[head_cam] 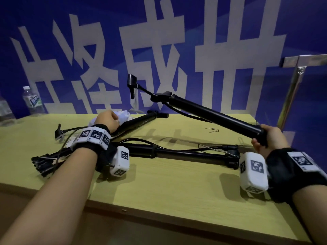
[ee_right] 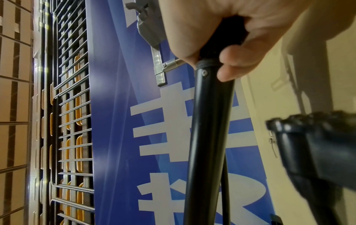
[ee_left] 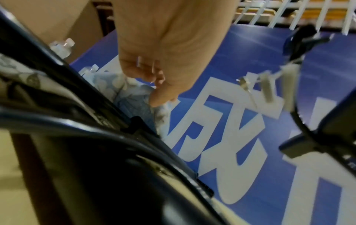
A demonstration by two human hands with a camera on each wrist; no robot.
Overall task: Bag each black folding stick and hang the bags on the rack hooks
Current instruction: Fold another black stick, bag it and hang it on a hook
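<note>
Wall: a blue banner [head_cam: 203, 23] with large pale characters stands right behind the bench.
Bench: light yellow-green wood-grain top [head_cam: 168, 188] with a brown front edge.
Beyond the banner: metal grille [ee_right: 73, 121] over orange shapes, seen from the right wrist.
Far left: tan tiled surface [ee_right: 15, 106] with dark joints.
Light: soft shadows fall on the bench top.

The right hand [head_cam: 270, 138] grips one end of a black stick [head_cam: 212, 113], holding it tilted up off the tabletop [head_cam: 177, 191]. The left hand [head_cam: 106, 121] rests on crumpled white bags [head_cam: 122, 115] near the back edge. Two more sticks [head_cam: 177, 152] lie flat between them. A bottle [head_cam: 32, 101] stands far left.
</note>
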